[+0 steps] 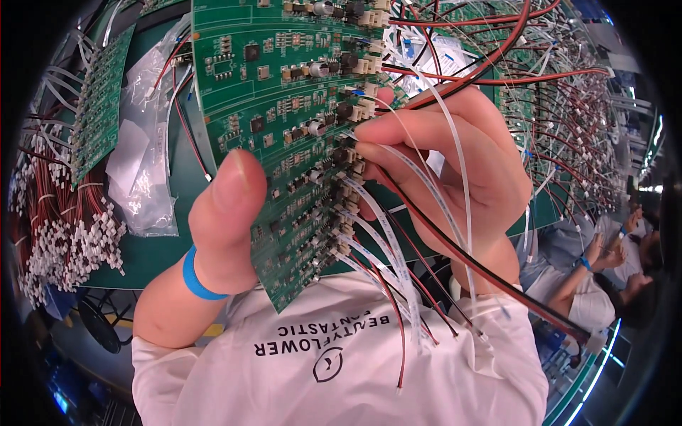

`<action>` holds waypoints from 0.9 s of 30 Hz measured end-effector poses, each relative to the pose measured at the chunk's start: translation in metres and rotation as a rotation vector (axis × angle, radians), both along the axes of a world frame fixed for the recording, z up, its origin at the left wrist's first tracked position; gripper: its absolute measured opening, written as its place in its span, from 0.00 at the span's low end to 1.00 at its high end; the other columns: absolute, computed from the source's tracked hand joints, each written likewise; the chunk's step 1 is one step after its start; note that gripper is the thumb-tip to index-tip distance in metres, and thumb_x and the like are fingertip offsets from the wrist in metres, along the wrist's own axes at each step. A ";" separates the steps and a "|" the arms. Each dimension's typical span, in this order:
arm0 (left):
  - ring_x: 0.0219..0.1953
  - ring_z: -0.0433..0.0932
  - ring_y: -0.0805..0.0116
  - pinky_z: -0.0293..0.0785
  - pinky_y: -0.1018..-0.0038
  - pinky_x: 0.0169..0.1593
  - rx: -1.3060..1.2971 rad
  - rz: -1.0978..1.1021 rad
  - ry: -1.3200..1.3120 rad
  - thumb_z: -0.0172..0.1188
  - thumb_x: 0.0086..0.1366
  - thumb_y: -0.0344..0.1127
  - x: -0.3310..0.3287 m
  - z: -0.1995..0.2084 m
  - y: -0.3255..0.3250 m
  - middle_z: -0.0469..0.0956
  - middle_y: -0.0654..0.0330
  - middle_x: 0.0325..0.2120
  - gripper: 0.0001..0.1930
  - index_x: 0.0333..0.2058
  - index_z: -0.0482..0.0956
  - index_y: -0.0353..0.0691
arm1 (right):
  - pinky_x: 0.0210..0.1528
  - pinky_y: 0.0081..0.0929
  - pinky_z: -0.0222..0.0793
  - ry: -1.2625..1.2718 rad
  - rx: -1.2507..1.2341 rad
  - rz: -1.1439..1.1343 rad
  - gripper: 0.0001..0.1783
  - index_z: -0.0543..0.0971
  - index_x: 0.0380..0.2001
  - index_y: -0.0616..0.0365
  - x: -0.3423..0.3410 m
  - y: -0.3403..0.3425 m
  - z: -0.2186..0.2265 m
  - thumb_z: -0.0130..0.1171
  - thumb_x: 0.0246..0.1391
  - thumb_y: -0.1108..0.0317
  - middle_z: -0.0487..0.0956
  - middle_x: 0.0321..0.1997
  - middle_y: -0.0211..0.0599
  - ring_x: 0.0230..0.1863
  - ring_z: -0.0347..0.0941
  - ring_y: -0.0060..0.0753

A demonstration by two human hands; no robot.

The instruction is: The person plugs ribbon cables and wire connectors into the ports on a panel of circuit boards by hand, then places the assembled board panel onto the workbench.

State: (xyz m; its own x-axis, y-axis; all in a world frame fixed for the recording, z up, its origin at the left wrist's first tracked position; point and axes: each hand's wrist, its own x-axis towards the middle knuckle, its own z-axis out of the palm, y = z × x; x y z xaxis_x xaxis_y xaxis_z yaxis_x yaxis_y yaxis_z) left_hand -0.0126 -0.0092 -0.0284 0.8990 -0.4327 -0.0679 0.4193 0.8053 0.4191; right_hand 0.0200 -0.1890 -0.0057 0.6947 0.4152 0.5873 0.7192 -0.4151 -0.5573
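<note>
My left hand [227, 206] grips a tall green circuit board panel [231, 89], thumb on its face and fingers hidden behind. The panel stands tilted before my chest, with rows of small parts and white connectors [364, 110] along its right edge. At that edge my right hand [472, 160] pinches a white flat cable [419, 170] between thumb and forefinger, close to a connector. The fingertips cover the cable's end, so I cannot tell whether it is seated. Below them, several white flat cables [383, 241] and red-and-black wires [455, 245] hang from lower connectors.
On the green table [188, 248] at left lie a wired board [106, 106], a clear plastic bag [153, 206] and bundled red-and-black wires [78, 234] with white plugs. More wired boards [540, 92] are heaped at right. Beyond them, other people [590, 277] sit along the table.
</note>
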 end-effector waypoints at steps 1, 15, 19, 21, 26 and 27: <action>0.41 0.75 0.63 0.72 0.68 0.45 0.003 -0.008 -0.004 0.49 0.56 0.63 0.000 0.001 -0.001 0.74 0.52 0.43 0.39 0.52 0.65 0.32 | 0.33 0.21 0.69 -0.002 -0.004 -0.005 0.12 0.80 0.28 0.66 0.000 -0.001 0.000 0.67 0.35 0.82 0.76 0.29 0.41 0.31 0.74 0.31; 0.41 0.75 0.64 0.72 0.69 0.45 0.088 -0.049 -0.023 0.50 0.54 0.64 0.001 -0.001 0.000 0.73 0.53 0.43 0.40 0.52 0.65 0.32 | 0.40 0.28 0.71 -0.099 0.012 0.048 0.13 0.80 0.28 0.64 0.003 -0.004 -0.004 0.67 0.33 0.81 0.76 0.26 0.38 0.28 0.71 0.32; 0.41 0.74 0.65 0.72 0.70 0.45 0.117 -0.059 -0.025 0.50 0.54 0.64 -0.001 -0.001 0.002 0.73 0.54 0.43 0.40 0.52 0.65 0.32 | 0.42 0.29 0.71 -0.048 0.042 0.045 0.13 0.80 0.29 0.64 0.002 -0.003 -0.006 0.67 0.33 0.81 0.75 0.26 0.37 0.29 0.70 0.32; 0.41 0.74 0.65 0.72 0.70 0.45 0.131 -0.065 -0.026 0.51 0.54 0.65 -0.001 -0.001 0.003 0.73 0.54 0.43 0.40 0.52 0.65 0.32 | 0.44 0.30 0.72 -0.071 -0.007 0.047 0.13 0.80 0.29 0.64 0.001 -0.003 -0.004 0.66 0.34 0.82 0.74 0.27 0.37 0.30 0.70 0.31; 0.41 0.74 0.65 0.71 0.70 0.45 0.165 -0.083 -0.037 0.51 0.53 0.65 -0.003 0.000 0.003 0.73 0.54 0.43 0.40 0.52 0.65 0.32 | 0.43 0.29 0.72 -0.087 0.035 0.040 0.13 0.80 0.29 0.63 0.000 -0.003 -0.007 0.66 0.34 0.82 0.75 0.27 0.37 0.30 0.70 0.31; 0.41 0.74 0.65 0.71 0.70 0.45 0.172 -0.086 -0.040 0.51 0.53 0.65 -0.004 0.000 0.004 0.73 0.54 0.43 0.40 0.52 0.65 0.32 | 0.42 0.29 0.72 -0.111 0.036 0.044 0.13 0.80 0.29 0.63 0.000 -0.002 -0.006 0.66 0.34 0.81 0.75 0.27 0.37 0.30 0.70 0.32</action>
State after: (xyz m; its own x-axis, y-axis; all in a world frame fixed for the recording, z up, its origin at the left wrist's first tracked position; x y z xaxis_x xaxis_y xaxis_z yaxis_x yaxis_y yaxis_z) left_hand -0.0165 -0.0049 -0.0285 0.8626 -0.4932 -0.1126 0.4638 0.6821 0.5653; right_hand 0.0202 -0.1913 -0.0117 0.6061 0.4209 0.6749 0.7944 -0.3628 -0.4871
